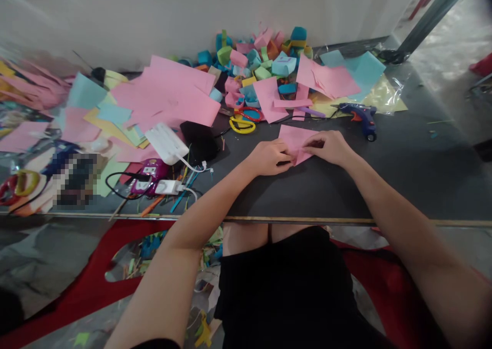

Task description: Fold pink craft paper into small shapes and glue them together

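A pink paper sheet [292, 137] lies on the dark table [384, 180] in front of me, partly folded. My left hand [270, 157] pinches its near left edge with the fingers closed on the fold. My right hand [329, 146] presses on the sheet's right side, fingers curled and gripping the paper. Both forearms reach in from the bottom of the view.
Scissors with yellow and red handles [243, 120] lie just beyond the sheet. A blue glue gun [362, 116] rests at the right. Loose pink, blue and yellow sheets [169, 95] and a heap of folded paper pieces [261, 57] fill the back. A power strip with cables [154, 180] sits left.
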Demonstrator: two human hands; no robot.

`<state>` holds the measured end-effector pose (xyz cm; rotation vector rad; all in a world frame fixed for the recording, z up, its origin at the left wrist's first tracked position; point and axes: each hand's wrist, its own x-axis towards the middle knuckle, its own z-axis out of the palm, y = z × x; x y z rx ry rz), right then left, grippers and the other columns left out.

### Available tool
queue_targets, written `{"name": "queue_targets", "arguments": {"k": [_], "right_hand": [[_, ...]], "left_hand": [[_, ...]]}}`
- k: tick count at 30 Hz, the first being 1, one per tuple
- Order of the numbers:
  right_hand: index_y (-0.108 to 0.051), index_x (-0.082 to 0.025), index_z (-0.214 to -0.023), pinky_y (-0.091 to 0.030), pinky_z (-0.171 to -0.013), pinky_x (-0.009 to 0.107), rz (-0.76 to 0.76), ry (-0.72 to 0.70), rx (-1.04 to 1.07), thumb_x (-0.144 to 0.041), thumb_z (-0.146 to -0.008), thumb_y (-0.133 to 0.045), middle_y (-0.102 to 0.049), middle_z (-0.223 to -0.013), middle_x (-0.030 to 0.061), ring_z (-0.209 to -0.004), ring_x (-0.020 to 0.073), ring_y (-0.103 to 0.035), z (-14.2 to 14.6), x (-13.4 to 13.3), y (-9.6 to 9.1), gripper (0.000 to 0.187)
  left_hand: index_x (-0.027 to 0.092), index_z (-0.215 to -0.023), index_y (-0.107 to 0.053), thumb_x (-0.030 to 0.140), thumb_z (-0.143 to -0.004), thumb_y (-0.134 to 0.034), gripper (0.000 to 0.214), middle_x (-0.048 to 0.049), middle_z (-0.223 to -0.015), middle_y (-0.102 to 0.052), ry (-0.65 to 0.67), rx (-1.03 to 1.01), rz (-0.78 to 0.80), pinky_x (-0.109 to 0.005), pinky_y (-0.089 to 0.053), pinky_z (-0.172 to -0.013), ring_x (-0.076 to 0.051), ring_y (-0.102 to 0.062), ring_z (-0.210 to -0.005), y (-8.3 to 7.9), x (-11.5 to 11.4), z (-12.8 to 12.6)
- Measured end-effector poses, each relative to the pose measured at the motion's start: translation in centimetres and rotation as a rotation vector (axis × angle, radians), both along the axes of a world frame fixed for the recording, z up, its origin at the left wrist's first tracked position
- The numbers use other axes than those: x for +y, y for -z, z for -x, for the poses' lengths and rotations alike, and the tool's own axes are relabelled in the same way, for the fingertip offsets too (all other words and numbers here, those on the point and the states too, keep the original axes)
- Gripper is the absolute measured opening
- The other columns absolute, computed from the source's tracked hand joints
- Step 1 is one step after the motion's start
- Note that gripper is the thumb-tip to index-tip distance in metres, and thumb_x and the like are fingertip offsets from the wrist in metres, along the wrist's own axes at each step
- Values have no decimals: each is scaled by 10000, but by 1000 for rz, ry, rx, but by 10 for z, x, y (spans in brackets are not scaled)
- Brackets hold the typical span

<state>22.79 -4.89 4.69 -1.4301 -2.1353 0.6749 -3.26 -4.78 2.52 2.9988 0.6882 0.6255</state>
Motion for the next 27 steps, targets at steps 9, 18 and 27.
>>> {"name": "queue_targets", "arguments": {"k": [9, 18, 27], "right_hand": [[-854, -219, -924, -599, -813, 379, 32, 85, 27, -298, -796, -827, -833, -894, 74, -808, 233, -767, 4, -3, 2, 153], [-855, -213, -926, -608, -767, 378, -2, 58, 67, -410, -812, -810, -827, -859, 78, -758, 228, -756, 4, 0, 9, 233], [-855, -201, -955, -607, -799, 368, 42, 65, 43, -268, -799, -795, -826, -872, 72, -787, 223, -765, 5, -1, 6, 180]], "left_hand": [[269, -1043, -835, 418, -1055, -590, 286, -51, -919, -747, 10, -112, 87, -343, -544, -857, -181, -684, -908, 8, 8, -1], [278, -1080, -830, 346, -1020, -675, 180, -43, -1132, -805, -57, -118, 265, -309, -595, -912, -175, -758, -1081, 10, 5, -3], [255, -1201, -802, 312, -1084, -545, 289, -45, -1328, -771, -82, -39, 217, -338, -601, -1039, -193, -726, -1256, 6, 3, -5]]}}
